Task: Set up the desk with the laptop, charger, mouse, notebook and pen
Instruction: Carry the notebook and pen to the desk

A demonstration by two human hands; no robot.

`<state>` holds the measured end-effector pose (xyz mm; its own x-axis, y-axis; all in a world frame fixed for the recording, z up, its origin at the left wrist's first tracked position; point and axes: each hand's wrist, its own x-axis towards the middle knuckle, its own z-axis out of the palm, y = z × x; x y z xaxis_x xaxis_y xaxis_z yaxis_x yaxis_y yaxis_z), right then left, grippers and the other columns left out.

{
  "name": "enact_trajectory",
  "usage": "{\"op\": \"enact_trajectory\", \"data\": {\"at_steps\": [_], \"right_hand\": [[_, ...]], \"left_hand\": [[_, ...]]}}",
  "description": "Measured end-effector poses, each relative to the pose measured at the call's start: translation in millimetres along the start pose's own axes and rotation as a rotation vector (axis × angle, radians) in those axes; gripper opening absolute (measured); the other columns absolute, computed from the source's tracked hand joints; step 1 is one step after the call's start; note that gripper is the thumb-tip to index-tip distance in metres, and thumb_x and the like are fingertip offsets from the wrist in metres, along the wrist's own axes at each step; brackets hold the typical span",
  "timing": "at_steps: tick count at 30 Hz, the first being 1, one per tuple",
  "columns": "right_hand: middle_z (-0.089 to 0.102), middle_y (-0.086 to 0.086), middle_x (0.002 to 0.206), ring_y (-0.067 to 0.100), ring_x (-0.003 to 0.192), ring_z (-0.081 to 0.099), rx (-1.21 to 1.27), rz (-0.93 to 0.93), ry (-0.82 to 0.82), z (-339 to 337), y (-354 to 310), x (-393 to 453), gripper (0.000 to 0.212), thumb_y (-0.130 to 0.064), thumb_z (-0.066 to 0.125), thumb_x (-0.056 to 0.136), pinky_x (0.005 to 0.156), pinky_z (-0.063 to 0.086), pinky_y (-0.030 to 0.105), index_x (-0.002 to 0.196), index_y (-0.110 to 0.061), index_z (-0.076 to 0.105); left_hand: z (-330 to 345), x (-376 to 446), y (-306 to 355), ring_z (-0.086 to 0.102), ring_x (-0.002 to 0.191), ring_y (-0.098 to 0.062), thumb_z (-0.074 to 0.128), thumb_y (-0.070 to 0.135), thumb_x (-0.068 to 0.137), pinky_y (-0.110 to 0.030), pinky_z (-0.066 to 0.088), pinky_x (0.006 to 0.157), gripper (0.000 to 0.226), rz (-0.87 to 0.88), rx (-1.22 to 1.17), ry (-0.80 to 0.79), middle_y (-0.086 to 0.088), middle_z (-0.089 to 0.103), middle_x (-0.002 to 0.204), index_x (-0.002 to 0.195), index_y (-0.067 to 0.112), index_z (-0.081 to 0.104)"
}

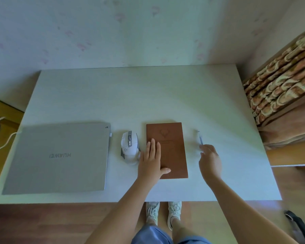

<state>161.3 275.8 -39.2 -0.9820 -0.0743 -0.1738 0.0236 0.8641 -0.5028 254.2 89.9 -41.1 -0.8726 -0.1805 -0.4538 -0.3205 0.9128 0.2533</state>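
A closed silver laptop (pixel 60 155) lies at the left of the white desk (pixel 130 95), with a white charger cable (pixel 5 140) running off its left side. A white mouse (pixel 128 147) sits right of it. A closed brown notebook (pixel 171 147) lies right of the mouse. My left hand (pixel 151 159) rests flat on the notebook's left half, fingers together. A white pen (pixel 200 137), blurred, sits to the right of the notebook. My right hand (pixel 209 159) is at the pen's near end; whether its fingers grip the pen is unclear.
The desk stands against a pale wall. A bed with a patterned brown cover (pixel 280 81) is at the right. A dark bag (pixel 299 224) lies on the wooden floor at the lower right. My feet in white shoes (pixel 162 213) show below the desk's front edge.
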Motion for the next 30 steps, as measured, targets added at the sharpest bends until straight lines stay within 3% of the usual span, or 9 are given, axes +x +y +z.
{"op": "enact_trajectory", "data": {"at_steps": [6,9,11,14,17,19,21,25,30], "right_hand": [[0.017,0.0,0.158,0.022,0.138,0.03,-0.275,-0.121,-0.264,1,10,-8,0.054,-0.02,0.043,0.096,0.086,0.051,0.04,0.146,-0.01,0.026],[-0.002,0.004,0.16,0.02,0.145,0.013,-0.38,-0.173,-0.344,0,11,-12,0.059,-0.029,0.038,0.098,0.088,0.051,0.037,0.147,-0.005,0.016],[-0.006,0.007,0.16,0.02,0.146,0.012,-0.418,-0.198,-0.373,-3,9,-11,0.059,-0.03,0.039,0.097,0.089,0.051,0.034,0.146,-0.005,0.017],[0.006,0.006,0.159,0.021,0.139,0.03,-0.39,-0.219,-0.41,-15,4,-3,0.048,-0.031,0.044,0.095,0.086,0.051,0.035,0.137,-0.011,0.034],[0.033,0.001,0.15,0.022,0.123,0.049,-0.316,-0.246,-0.395,-36,-2,2,0.043,-0.034,0.046,0.093,0.087,0.05,0.036,0.133,-0.018,0.043],[0.042,-0.003,0.146,0.019,0.124,0.05,-0.254,-0.257,-0.327,-52,-3,1,0.045,-0.034,0.046,0.094,0.092,0.047,0.034,0.138,-0.023,0.043],[0.052,-0.007,0.138,0.015,0.119,0.054,-0.135,-0.232,-0.243,-69,-4,-2,0.043,-0.032,0.05,0.093,0.089,0.048,0.032,0.135,-0.025,0.047],[0.068,-0.014,0.106,0.004,0.094,0.063,0.174,-0.152,-0.127,-103,-2,-15,0.034,-0.024,0.058,0.089,0.075,0.05,0.025,0.122,-0.027,0.058],[0.071,-0.013,0.091,-0.003,0.083,0.064,0.482,-0.126,-0.014,-139,-4,-35,0.025,-0.015,0.061,0.089,0.073,0.049,0.018,0.112,-0.025,0.063]], "left_hand": [[3,0,8,-0.026,0.141,-0.026,0.044,0.059,0.091,-0.049,-0.001,0.119,0.098,-0.034,0.084,-0.015,-0.007,-0.035,0.146,0.146,0.015,-0.023],[7,-3,10,-0.017,0.146,-0.032,0.041,0.056,0.093,-0.048,-0.004,0.117,0.089,-0.028,0.108,0.019,-0.008,-0.032,0.149,0.14,0.02,-0.026],[7,-5,12,-0.017,0.146,-0.029,0.039,0.056,0.095,-0.048,-0.004,0.118,0.087,-0.04,0.146,0.008,-0.007,-0.03,0.151,0.144,0.02,-0.024],[1,-5,10,-0.011,0.148,-0.027,0.036,0.051,0.098,-0.045,0.007,0.118,0.075,-0.04,0.131,0.01,-0.006,-0.02,0.159,0.153,0.021,-0.007],[-16,-4,15,0.018,0.147,-0.024,0.035,0.042,0.101,-0.039,0.025,0.114,0.056,-0.055,-0.005,0.098,-0.006,0.013,0.161,0.151,0.02,0.023],[-31,-4,23,0.043,0.133,-0.02,0.04,0.039,0.1,-0.035,0.039,0.104,0.047,-0.077,-0.11,0.201,0.0,0.04,0.15,0.143,0.021,0.041],[-46,-6,35,0.057,0.116,-0.015,0.045,0.037,0.098,-0.033,0.048,0.092,0.038,-0.095,-0.222,0.274,0.008,0.055,0.135,0.133,0.025,0.051],[-72,-22,59,0.062,0.093,0.003,0.053,0.035,0.094,-0.029,0.053,0.081,0.02,-0.112,-0.588,0.329,0.021,0.065,0.101,0.112,0.034,0.063],[-96,-51,77,0.06,0.083,0.007,0.064,0.031,0.089,-0.01,0.043,0.07,0.012,-0.04,-0.911,0.45,0.017,0.069,0.092,0.099,0.036,0.067]]}}
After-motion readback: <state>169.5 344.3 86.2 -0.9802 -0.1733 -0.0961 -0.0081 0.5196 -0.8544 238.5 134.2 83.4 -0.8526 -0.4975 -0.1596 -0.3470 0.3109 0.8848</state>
